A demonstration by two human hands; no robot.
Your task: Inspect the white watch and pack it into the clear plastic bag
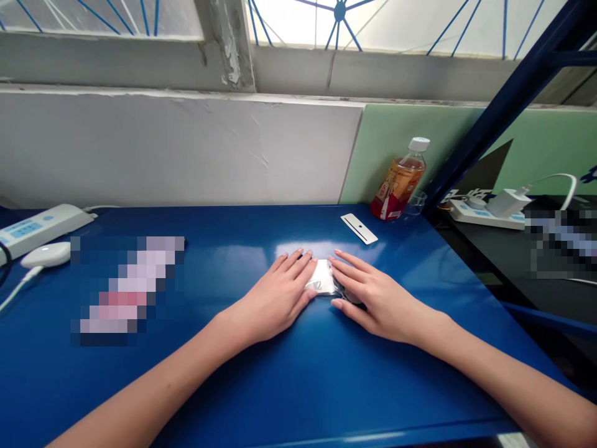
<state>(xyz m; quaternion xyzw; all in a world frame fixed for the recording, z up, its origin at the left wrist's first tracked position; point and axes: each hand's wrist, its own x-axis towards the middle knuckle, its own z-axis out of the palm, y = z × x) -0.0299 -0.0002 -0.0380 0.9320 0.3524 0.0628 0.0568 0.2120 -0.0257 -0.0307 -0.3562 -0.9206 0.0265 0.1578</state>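
A small white packet (323, 277) with shiny, clear plastic at its edges lies flat on the blue table (298, 386). From the left, my left hand (282, 292) rests with fingers stretched out, the fingertips and thumb touching the packet's left side. My right hand (373, 289) lies across the packet's right side, fingers extended and slightly apart. Under its palm, between fingers and thumb, shows part of a dark, shiny thing (349, 294); its kind is mostly hidden by the hand.
A white slotted strip (359, 228) lies beyond my right hand. A drink bottle (400, 177) stands at the back right, near a blue metal frame (485, 112). At left are a power strip (44, 227), a white cabled device (46, 254) and a pixelated item (135, 283).
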